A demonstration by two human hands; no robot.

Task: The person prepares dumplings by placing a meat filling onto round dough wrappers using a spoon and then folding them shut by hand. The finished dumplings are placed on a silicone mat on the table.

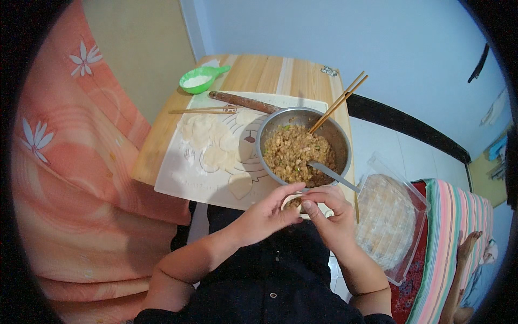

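Note:
At the near edge of the table, both hands work on one dumpling: a pale round wrapper, partly folded, with brown filling showing inside. My left hand pinches its left side, and my right hand grips the right side with thumb and fingers. Just beyond them stands a metal bowl of minced filling. A spoon leans in the bowl, handle toward me, and a pair of chopsticks sticks out at the far right. Several flat dough wrappers lie left of the bowl, some overlapping.
A white mat covers much of the wooden table. On it rest a rolling pin and chopsticks. A green scoop with white powder stands far left. At right are a clear tray, a striped cloth and a person's leg.

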